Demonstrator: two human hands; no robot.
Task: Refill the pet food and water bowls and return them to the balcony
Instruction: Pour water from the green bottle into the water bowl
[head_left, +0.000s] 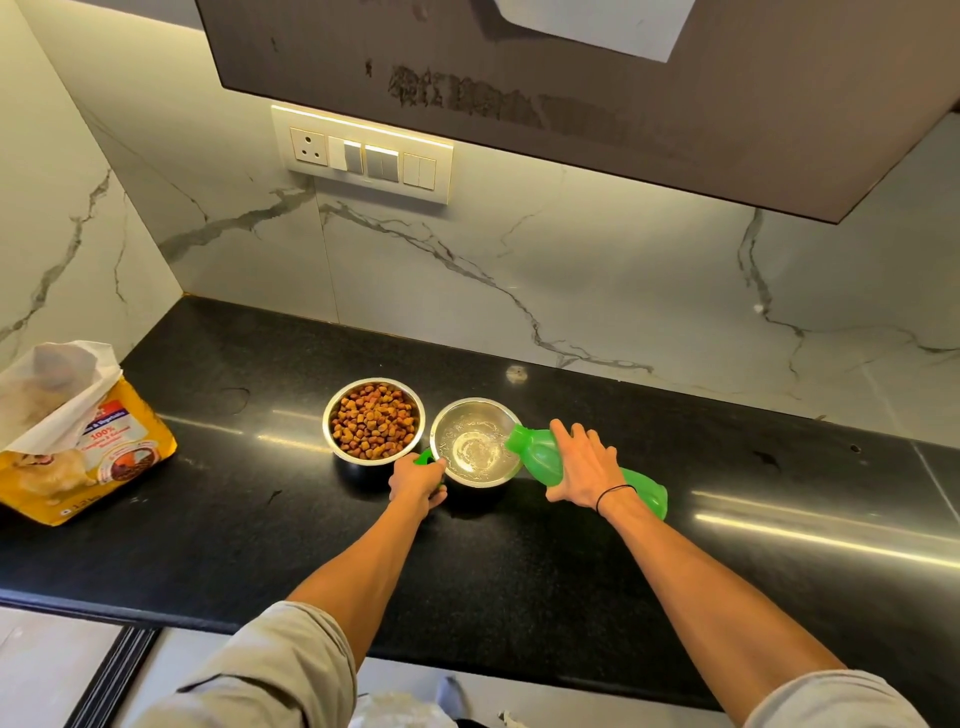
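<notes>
Two steel bowls stand side by side on the black counter. The left bowl is full of brown kibble. The right bowl holds rippling water. My right hand grips a green plastic bottle, tipped on its side with its mouth over the right bowl's rim, and water runs in. My left hand is closed on the green bottle cap, right at the front edge of the water bowl.
An open yellow pet food bag stands at the counter's left end, next to the marble side wall. A switch panel is on the marble back wall, under a dark overhead cabinet. The counter's front edge runs along the bottom.
</notes>
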